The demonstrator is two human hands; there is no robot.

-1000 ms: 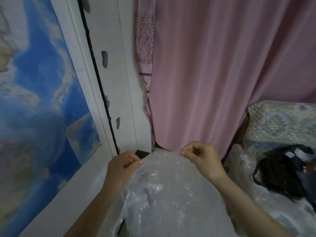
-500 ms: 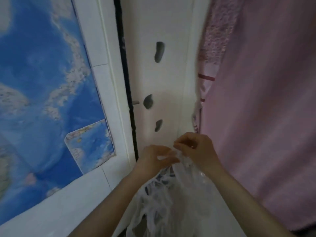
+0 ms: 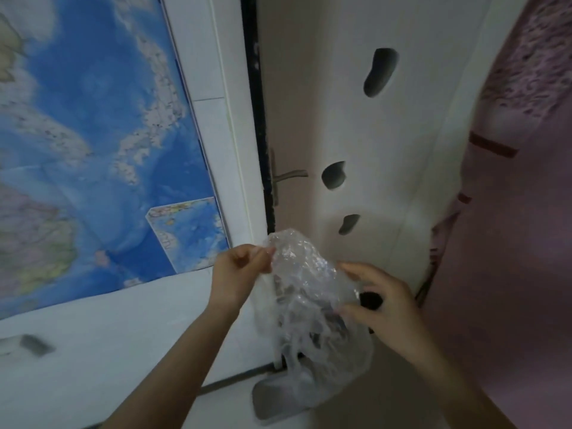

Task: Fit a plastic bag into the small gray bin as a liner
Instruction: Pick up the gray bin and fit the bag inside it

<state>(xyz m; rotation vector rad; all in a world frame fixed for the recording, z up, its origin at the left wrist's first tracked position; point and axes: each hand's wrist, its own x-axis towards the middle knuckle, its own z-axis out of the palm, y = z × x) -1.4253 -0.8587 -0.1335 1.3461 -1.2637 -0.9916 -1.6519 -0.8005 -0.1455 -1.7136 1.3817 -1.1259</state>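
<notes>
A crumpled clear plastic bag (image 3: 309, 308) hangs in the air in front of the door, between my two hands. My left hand (image 3: 240, 274) pinches the bag's top left edge with closed fingers. My right hand (image 3: 376, 300) grips the bag's right side, thumb and fingers curled around the film. Below the bag, on the floor by the door's foot, stands the small gray bin (image 3: 272, 400); the bag's lower end hides most of its opening.
A white door (image 3: 334, 125) with dark oval cut-outs and a metal handle (image 3: 288, 176) is straight ahead. A large blue world map (image 3: 93, 144) covers the wall on the left. A pink curtain (image 3: 510, 243) hangs on the right.
The view swung left from the curtain and bed to the door and downward. My hands moved apart and spread the bag's top, and the gray bin has come into sight below.
</notes>
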